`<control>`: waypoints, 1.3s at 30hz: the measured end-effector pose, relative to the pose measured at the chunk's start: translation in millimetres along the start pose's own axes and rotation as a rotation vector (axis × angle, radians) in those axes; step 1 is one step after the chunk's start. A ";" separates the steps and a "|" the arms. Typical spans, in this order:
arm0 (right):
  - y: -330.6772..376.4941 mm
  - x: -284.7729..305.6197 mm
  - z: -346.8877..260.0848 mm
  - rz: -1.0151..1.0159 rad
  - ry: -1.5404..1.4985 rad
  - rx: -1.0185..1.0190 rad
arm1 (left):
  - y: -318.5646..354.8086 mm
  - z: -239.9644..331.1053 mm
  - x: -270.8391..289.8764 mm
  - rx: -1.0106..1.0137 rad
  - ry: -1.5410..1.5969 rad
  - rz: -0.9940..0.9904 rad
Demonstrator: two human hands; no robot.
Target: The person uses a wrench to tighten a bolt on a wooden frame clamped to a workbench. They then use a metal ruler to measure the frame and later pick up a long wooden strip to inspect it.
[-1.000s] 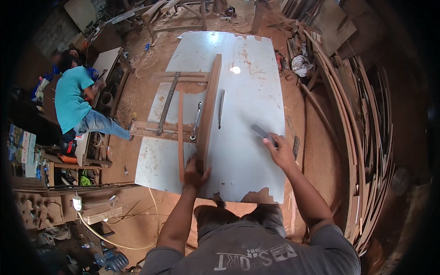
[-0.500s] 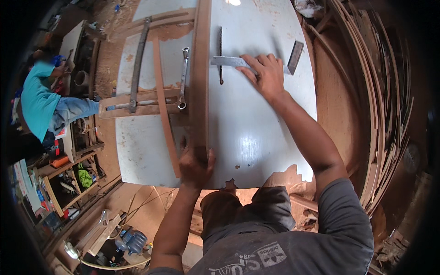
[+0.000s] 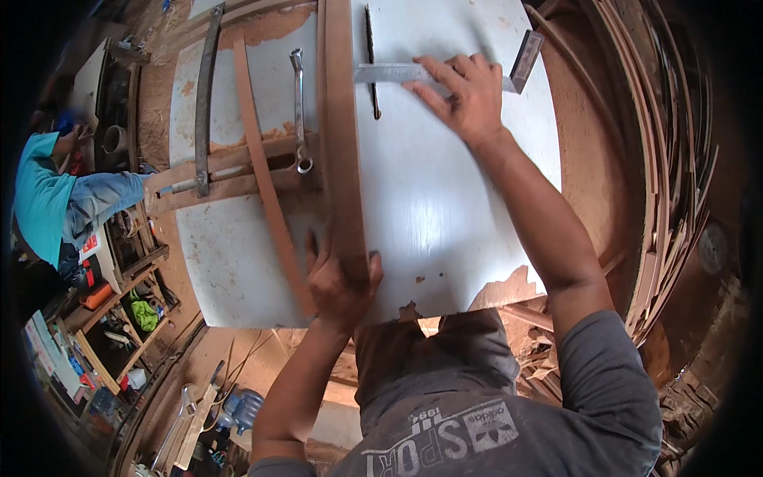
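My left hand [image 3: 340, 282] grips the near end of a long brown wooden plank [image 3: 340, 135] that lies lengthwise on a white worktable [image 3: 445, 215]. My right hand [image 3: 463, 97] rests flat on a metal try square [image 3: 413, 73], pressing its steel blade against the table beside the plank; the square's dark stock [image 3: 526, 51] sticks out to the right. A thin dark rod or file [image 3: 372, 63] lies along the plank just left of my right hand.
A thin curved wood strip [image 3: 262, 167], a metal spanner [image 3: 300, 111], a long clamp bar [image 3: 205, 95] and crossed wooden battens [image 3: 230, 171] lie on the table's left half. A person in a teal shirt [image 3: 44, 195] sits at the left. Bent wood strips [image 3: 668, 159] pile up on the right.
The view has tilted down and closer over the table. My right hand has settled on the try square near the plank; my left hand stays on the plank's near end.
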State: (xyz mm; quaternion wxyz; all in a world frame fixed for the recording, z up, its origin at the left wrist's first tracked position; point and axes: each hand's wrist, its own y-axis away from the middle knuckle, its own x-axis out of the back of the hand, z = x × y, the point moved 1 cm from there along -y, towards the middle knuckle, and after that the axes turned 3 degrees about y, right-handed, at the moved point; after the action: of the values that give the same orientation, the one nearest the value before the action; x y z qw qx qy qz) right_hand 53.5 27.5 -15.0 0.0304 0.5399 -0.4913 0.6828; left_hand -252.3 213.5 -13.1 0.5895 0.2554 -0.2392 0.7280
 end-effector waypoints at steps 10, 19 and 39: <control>3.4 -6.6 10.0 0.074 0.019 -0.029 | 2.1 -1.4 -8.9 -0.037 -0.043 0.017; 11.0 -0.6 13.0 -0.007 0.035 -0.022 | -7.9 8.0 -18.1 -0.059 -0.121 0.058; 8.1 6.0 10.9 -0.034 0.080 0.064 | -6.5 6.6 -20.2 -0.089 -0.159 0.067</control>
State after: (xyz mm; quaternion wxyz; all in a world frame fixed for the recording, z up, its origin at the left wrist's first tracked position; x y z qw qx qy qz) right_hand 54.1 12.8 -16.3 0.0445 0.5210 -0.4585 0.7186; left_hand -241.8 195.6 -21.1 0.5545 0.2780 -0.3257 0.7135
